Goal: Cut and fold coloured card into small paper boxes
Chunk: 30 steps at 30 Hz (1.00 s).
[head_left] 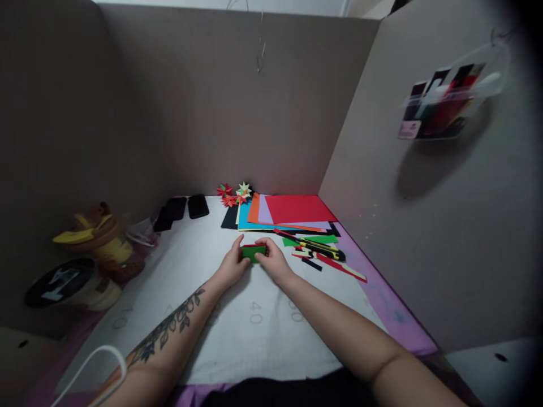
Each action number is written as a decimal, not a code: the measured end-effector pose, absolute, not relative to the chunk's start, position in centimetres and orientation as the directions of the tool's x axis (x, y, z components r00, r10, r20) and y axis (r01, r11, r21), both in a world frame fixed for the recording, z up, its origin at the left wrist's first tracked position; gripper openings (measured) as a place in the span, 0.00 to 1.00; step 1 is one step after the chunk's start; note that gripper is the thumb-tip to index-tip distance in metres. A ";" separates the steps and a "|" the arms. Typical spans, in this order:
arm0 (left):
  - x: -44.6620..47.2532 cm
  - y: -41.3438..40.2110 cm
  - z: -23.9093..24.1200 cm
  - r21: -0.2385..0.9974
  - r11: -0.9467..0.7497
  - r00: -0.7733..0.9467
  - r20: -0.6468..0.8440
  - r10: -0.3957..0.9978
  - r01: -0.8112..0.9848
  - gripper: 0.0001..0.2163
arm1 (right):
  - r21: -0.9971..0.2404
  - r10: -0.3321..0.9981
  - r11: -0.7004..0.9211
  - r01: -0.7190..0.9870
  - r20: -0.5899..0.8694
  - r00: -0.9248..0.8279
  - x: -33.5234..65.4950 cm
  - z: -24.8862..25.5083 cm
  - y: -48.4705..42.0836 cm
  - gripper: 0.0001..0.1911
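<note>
A small folded green paper piece (253, 252) lies on the white cutting mat (254, 328). My left hand (232, 263) pinches its left end with the fingers closed on it. My right hand (275, 261) grips its right end in the same way. Both forearms reach in from the near edge, the left one tattooed.
A fan of coloured paper sheets (292, 212) lies behind the hands, with several folded paper stars (235, 194) at the back. Paper strips and a yellow-black utility knife (322, 249) sit to the right. Two dark phones (186, 207) and jars (91, 249) are at left. Cardboard walls surround the table.
</note>
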<state>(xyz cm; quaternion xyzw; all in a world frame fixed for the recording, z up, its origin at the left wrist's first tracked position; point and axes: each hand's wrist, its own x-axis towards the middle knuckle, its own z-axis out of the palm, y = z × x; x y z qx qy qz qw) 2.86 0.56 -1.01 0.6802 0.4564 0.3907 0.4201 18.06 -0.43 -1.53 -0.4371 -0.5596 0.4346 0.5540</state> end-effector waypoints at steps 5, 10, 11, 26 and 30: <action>2.0 0.7 -0.4 0.866 -0.289 0.304 0.169 0.937 0.408 0.18 | -0.973 0.973 0.228 0.043 0.229 0.012 18.4 -2.0 -0.2 0.12; 0.5 1.1 0.4 0.782 -0.331 0.386 0.125 0.914 0.529 0.06 | -0.970 0.974 0.227 0.087 0.226 -0.020 18.7 -2.0 -0.2 0.08; 0.3 1.2 0.5 0.776 -0.334 0.384 0.129 0.914 0.535 0.06 | -0.970 0.974 0.228 0.088 0.227 -0.020 18.7 -2.1 -0.2 0.08; -4.0 2.2 4.5 0.867 -0.124 0.142 0.063 0.988 0.483 0.10 | -0.994 0.995 0.095 -0.051 0.094 0.014 18.7 -1.7 -0.6 0.10; -10.9 4.6 4.2 0.834 0.027 -0.102 0.034 0.994 0.551 0.08 | -0.994 0.995 0.095 -0.052 0.096 -0.021 18.9 -2.1 -0.5 0.09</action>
